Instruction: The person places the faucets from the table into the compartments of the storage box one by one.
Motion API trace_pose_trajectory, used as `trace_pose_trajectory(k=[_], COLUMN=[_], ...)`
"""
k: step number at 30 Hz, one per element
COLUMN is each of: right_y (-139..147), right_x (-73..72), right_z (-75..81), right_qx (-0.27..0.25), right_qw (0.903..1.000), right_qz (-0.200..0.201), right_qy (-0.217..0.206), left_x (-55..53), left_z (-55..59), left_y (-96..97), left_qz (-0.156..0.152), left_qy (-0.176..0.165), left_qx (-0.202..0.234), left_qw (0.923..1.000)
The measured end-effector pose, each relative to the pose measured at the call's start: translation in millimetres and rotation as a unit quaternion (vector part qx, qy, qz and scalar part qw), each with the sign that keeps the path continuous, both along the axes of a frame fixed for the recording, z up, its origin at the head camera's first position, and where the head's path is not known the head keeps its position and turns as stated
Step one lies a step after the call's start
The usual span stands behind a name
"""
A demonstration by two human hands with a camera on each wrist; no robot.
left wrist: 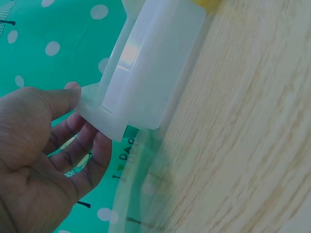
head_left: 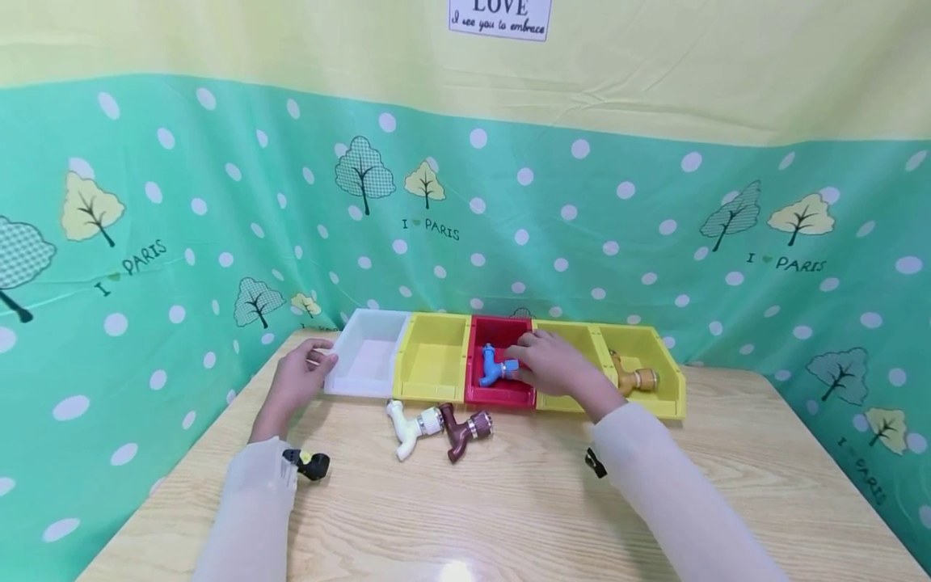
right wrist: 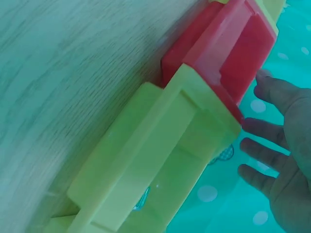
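Observation:
My left hand (head_left: 301, 376) holds the outer edge of a white bin (head_left: 367, 356) at the left end of a row. In the left wrist view the thumb lies at its corner and the fingertips go behind its wall. My right hand (head_left: 553, 360) is over the border between the red bin (head_left: 502, 396) and a yellow bin (head_left: 570, 404). Its fingers (right wrist: 265, 128) are spread and hold nothing, close to the bins' rims. A blue tap (head_left: 494, 368) lies in the red bin, beside the right fingertips in the head view.
A white tap (head_left: 410, 428) and a dark maroon tap (head_left: 465, 428) lie on the wooden table (head_left: 436, 517) before the bins. An orange-brown tap (head_left: 633, 378) is in the rightmost yellow bin (head_left: 672, 392). Another yellow bin (head_left: 434, 364) stands between white and red. A patterned curtain (head_left: 553, 242) hangs behind.

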State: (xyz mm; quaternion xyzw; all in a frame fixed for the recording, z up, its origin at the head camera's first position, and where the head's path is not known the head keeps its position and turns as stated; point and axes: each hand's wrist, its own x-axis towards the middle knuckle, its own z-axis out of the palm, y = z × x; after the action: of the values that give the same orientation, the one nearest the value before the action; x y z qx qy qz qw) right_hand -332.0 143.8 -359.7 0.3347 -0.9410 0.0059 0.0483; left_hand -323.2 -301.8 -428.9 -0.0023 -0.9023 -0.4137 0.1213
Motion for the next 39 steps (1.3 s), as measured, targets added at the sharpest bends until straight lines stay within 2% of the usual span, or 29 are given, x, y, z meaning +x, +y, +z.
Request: trace_pose_trajectory(k=[10,19,26,32,39], right_y=[41,84,116,146,177], right_x=[4.5,9.7,16.5,18.8,28.1], right_z=[3.4,3.6,2.0,-5.8,-15.2], right_qx=[-0.070,-0.123,-0.143,-0.195,-0.255], right_qw=[0.9969,0.9905,0.9854,0.9749,0.9548], right_qz=[-0.026,-0.060,-0.091,-0.108,-0.151], right_qy=[0.027,0.012,0.010,0.006,-0.021], left_x=[2.3,2.7,2.8,2.3,0.0], left_z=[-3.1,-3.0,-3.4,-2.5,0.1], left_y=[-2.5,-4.0,-5.0,-4.8,-1.1], left_qz=[0.000,0.004,-0.001,-0.001,-0.005], left_qy=[0.005,0.008,0.011,0.014,0.012], left_qx=[0.006,0.004,0.001,-0.001,0.004], left_qw=[1.0000,1.0000,0.9999,0.9999,0.9999])
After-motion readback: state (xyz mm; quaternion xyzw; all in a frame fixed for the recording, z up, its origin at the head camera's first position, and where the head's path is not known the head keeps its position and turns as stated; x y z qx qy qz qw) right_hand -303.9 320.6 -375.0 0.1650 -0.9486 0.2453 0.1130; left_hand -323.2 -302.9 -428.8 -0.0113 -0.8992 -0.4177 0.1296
